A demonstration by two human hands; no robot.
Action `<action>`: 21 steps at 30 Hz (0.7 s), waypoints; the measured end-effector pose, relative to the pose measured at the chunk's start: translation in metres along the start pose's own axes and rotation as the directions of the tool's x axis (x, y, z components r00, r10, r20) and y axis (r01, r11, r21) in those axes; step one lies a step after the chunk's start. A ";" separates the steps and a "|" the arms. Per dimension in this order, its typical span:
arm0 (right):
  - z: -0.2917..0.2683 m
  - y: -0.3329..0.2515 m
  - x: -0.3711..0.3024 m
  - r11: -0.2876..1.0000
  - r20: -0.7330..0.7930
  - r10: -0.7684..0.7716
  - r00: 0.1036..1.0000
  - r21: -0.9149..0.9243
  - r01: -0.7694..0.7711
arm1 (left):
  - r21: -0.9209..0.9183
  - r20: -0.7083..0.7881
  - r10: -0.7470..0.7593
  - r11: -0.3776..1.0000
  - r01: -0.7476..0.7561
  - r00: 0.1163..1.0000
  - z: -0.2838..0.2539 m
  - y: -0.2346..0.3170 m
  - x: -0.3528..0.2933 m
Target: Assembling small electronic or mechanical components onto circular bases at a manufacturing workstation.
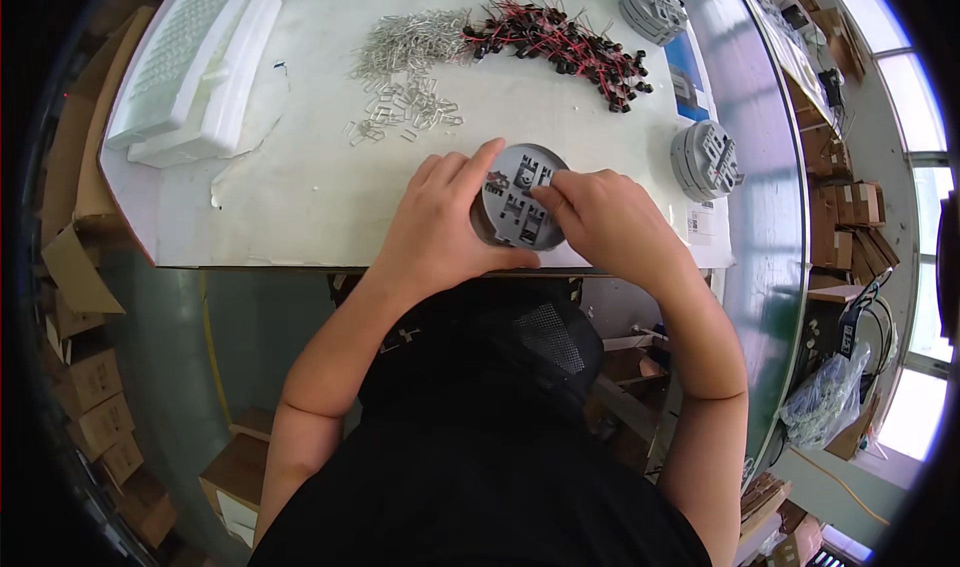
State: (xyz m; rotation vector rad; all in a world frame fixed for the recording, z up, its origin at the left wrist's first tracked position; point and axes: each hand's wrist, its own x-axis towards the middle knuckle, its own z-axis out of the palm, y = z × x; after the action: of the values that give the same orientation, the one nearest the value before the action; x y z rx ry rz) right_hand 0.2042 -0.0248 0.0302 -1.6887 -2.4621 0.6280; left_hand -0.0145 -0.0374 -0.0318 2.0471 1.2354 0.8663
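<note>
A round grey fixture (517, 202) with raised blocks and slots on its face is held above the near edge of the table. My left hand (442, 212) wraps round its left side, thumb below and fingers above. My right hand (604, 212) is closed in a pinch at the fixture's right part, thumb and fingertips on its face. Whatever small piece may be between those fingertips is hidden. Beyond my hands lie a pile of silver U-shaped metal clips (410, 67) and a heap of small black parts with red and black wires (560, 47).
Two similar round grey fixtures stand at the right, a nearer one (704, 161) and a farther one (654, 12) by a blue mat (686, 77). White foam trays (195, 62) are stacked at the table's left. Cardboard boxes (100, 392) stand on the floor to the left.
</note>
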 end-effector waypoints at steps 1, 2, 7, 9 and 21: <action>0.003 -0.001 0.001 1.000 0.010 -0.013 1.000 -0.007 0.013 | 0.047 -0.030 0.008 0.999 -0.007 1.000 0.004 0.000 -0.001; 0.006 -0.002 0.002 1.000 0.021 -0.025 0.999 -0.014 0.025 | 0.093 -0.059 0.018 0.996 -0.012 0.998 0.007 0.000 -0.001; 0.009 -0.011 0.007 0.999 0.050 -0.030 0.998 -0.023 0.031 | 0.148 -0.159 0.084 0.987 -0.061 0.984 0.015 -0.003 -0.005; 0.009 -0.014 0.010 1.000 0.069 0.005 0.998 -0.027 -0.003 | 0.151 -0.144 0.088 0.986 -0.066 0.986 0.015 -0.003 -0.006; 0.015 -0.027 0.004 0.996 -0.016 0.053 0.998 -0.068 -0.054 | 0.059 -0.182 0.036 0.998 -0.026 0.983 0.016 -0.001 -0.004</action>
State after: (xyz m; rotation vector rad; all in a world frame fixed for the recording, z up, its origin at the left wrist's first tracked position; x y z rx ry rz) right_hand 0.1744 -0.0337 0.0267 -1.7827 -2.4629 0.5415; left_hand -0.0045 -0.0431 -0.0434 2.0729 1.3417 1.0658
